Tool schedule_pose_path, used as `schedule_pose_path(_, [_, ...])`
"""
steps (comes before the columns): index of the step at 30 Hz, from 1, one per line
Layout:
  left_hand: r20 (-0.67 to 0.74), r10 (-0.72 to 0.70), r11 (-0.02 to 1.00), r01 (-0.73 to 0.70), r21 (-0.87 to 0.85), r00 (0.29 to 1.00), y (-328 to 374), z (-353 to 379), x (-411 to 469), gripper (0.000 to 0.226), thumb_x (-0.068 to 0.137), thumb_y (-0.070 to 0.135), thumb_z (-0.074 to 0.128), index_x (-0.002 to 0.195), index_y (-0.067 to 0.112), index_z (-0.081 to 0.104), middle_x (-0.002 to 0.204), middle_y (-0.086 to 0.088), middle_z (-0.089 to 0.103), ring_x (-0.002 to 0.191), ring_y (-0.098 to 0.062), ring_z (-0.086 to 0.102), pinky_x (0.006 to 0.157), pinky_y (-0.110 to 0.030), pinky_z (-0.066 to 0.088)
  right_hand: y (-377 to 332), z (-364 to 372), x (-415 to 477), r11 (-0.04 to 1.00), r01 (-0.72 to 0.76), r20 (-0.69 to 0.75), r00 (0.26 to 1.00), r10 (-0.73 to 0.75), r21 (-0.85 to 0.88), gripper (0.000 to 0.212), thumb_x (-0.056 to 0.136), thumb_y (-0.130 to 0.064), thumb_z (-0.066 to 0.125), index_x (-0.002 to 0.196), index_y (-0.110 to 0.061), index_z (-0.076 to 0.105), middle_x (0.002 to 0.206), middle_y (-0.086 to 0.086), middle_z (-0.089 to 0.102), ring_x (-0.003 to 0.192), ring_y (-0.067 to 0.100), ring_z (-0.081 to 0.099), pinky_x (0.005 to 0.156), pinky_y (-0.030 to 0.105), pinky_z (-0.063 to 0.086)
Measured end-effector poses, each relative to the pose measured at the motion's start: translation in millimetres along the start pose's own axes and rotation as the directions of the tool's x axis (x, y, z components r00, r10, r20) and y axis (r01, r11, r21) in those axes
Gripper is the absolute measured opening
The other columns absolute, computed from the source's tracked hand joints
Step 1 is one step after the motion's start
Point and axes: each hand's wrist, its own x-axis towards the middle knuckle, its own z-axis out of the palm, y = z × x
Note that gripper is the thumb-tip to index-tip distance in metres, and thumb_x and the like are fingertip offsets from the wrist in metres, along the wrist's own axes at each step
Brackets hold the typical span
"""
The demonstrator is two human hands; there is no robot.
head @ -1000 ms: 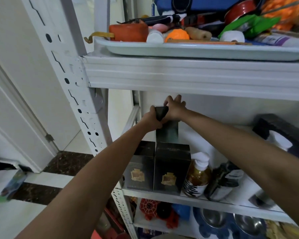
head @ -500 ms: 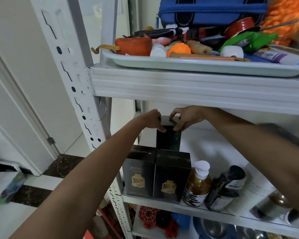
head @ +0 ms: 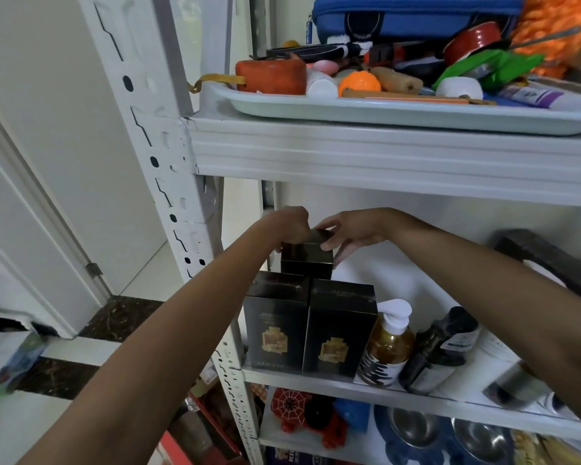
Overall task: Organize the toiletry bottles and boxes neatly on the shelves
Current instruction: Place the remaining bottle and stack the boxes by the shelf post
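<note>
— While both arms reach into the middle shelf (head: 416,399), what are the hands doing?
— The left hand (head: 291,226) curls its fingers over the top left edge of a small dark box (head: 307,260); the right hand (head: 349,231) pinches its top right corner, fingers bent around it.
— Where is that box?
— Behind two taller black boxes; the left black box (head: 275,330) and the right black box (head: 339,333) stand upright, touching, at the shelf's front left; whether the small box rests on anything I cannot tell.
— And beside them?
— A pump bottle (head: 388,347) just right of the boxes; then a dark bottle (head: 440,350), tilted; above, a tray (head: 383,112) heaped with odds and ends.
</note>
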Motion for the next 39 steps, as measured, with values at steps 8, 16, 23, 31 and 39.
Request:
schedule_pose_path(8, [-0.113, -0.003, 0.987, 0.021, 0.159, 0.994, -15.8, 9.5, -19.4, 0.036, 0.098, 0.025, 0.041, 0.125, 0.002, 0.048, 0.125, -0.017, 0.052, 0.112, -0.031, 0.053, 0.090, -0.037, 0.044, -13.5, 19.9, 17.2, 0.999, -0.026, 0.028, 0.999, 0.025, 0.024, 0.067, 0.084, -0.003, 0.066, 0.142, -0.010, 0.034, 0.142, 0.019, 0.042, 0.103, 0.041, 0.064, 0.100, 0.043, 0.047])
schedule_pose_path(16, [-0.176, 0.064, 0.963, -0.014, 0.270, 0.982, -18.4, 16.7, -31.7, 0.032, 0.098, 0.020, 0.044, 0.125, 0.004, 0.050, 0.126, -0.013, 0.054, 0.113, -0.030, 0.055, 0.084, -0.034, 0.043, -5.4, 30.8, 19.2, 0.998, 0.008, -0.009, 1.000, -0.008, 0.059, 0.076, 0.077, -0.006, 0.073, 0.143, -0.009, 0.034, 0.155, 0.014, 0.019, 0.105, 0.039, 0.063, 0.096, 0.043, 0.050])
schedule_pose_path(23, [-0.208, 0.096, 0.940, -0.019, 0.341, 0.973, -20.0, 24.6, -42.0, 0.030, 0.096, 0.016, 0.044, 0.124, 0.007, 0.051, 0.124, -0.011, 0.055, 0.113, -0.029, 0.056, 0.082, -0.034, 0.043, -6.0, 44.0, 10.5, 0.998, 0.000, -0.094, 0.996, 0.005, 0.060, 0.071, 0.081, -0.004, 0.069, 0.144, -0.010, 0.035, 0.155, 0.010, 0.021, 0.105, 0.031, 0.065, 0.090, 0.037, 0.053])
schedule_pose_path(31, [-0.234, 0.106, 0.916, -0.003, 0.401, 0.966, -24.1, 32.6, -47.2, 0.030, 0.093, 0.010, 0.046, 0.122, 0.007, 0.054, 0.121, -0.010, 0.057, 0.110, -0.031, 0.058, 0.081, -0.031, 0.045, -9.8, 54.9, 3.8, 0.999, -0.034, -0.137, 0.990, 0.038, 0.025, 0.069, 0.083, -0.004, 0.066, 0.144, -0.013, 0.035, 0.153, 0.008, 0.027, 0.104, 0.023, 0.064, 0.091, 0.035, 0.054])
schedule_pose_path(39, [-0.201, 0.043, 0.832, 0.076, 0.549, 0.979, -11.0, 27.1, -37.3, 0.038, 0.095, 0.016, 0.047, 0.133, 0.007, 0.046, 0.135, -0.013, 0.050, 0.123, -0.034, 0.049, 0.105, -0.057, 0.035, -13.1, 54.5, -21.1, 0.971, -0.147, -0.227, 0.969, 0.103, -0.188, 0.057, 0.088, -0.024, 0.065, 0.139, -0.016, 0.040, 0.141, 0.007, 0.046, 0.107, 0.025, 0.064, 0.097, 0.036, 0.050])
